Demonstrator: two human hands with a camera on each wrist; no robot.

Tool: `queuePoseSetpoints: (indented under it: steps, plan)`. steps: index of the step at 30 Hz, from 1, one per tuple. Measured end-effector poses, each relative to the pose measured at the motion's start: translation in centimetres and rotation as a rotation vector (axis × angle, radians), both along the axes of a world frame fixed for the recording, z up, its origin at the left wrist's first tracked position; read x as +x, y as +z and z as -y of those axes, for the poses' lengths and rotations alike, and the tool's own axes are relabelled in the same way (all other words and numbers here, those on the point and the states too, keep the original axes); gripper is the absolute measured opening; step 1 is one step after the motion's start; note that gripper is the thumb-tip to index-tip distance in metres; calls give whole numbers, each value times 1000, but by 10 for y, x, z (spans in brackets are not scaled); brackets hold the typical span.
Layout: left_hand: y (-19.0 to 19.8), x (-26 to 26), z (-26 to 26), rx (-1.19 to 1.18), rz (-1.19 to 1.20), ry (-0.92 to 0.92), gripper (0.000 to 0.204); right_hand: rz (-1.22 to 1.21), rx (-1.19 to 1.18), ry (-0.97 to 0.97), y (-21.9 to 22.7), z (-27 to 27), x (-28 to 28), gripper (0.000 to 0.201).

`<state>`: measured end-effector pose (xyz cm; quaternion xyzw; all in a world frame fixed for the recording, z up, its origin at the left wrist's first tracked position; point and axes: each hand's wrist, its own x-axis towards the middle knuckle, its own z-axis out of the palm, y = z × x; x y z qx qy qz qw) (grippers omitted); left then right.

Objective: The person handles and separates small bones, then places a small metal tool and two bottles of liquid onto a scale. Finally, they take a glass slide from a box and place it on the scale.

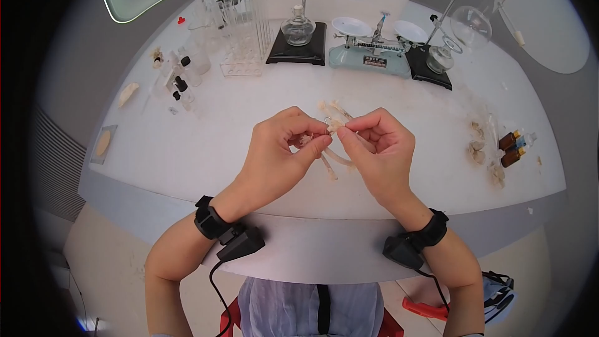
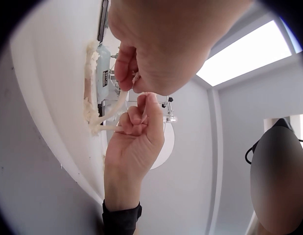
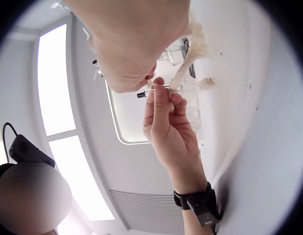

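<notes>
Both hands meet above the middle of the white table. The left hand (image 1: 277, 150) pinches a frayed cream-coloured wick or cord (image 1: 336, 125) between thumb and fingers. At the same piece, the right hand (image 1: 384, 156) pinches with thumb and index finger. Pale cord (image 1: 340, 159) hangs below and between the hands, with a loose end near the table. In the right wrist view a braided cord (image 3: 183, 68) with a fluffy end runs down to the left hand (image 3: 171, 127). A thin metal-looking piece shows at the left fingertips; its shape is unclear.
Behind the hands stand a test-tube rack (image 1: 242, 69), a flask (image 1: 297, 30) on a black stand base and a balance (image 1: 368, 58). Dropper bottles (image 1: 181, 84) are at left. Brown bottles (image 1: 510, 157) and fluffy scraps (image 1: 477, 152) lie at right.
</notes>
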<state>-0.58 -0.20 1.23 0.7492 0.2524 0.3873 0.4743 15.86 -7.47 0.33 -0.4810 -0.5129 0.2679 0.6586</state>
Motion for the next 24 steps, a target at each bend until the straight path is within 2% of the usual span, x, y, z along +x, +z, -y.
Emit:
queuePoseSetpoints:
  steps: [7, 9, 12, 16, 24]
  plan:
    - [0, 1, 1, -42, 2, 2, 12, 132, 139, -122, -3, 1, -6, 11]
    - [1, 0, 0, -25, -49, 10, 10, 43, 112, -22, -7, -1, -4, 11]
    - [-4, -1, -2, -23, -3, 21, 9, -38, 53, 18, -3, -1, -6, 8]
    - [-2, -2, -5, 8, 5, -14, 5, -5, 7, 11, -2, -2, -2, 8]
    - [-5, -3, -14, -37, -26, 9, 6, -141, -110, 126, -5, -7, 7, 10]
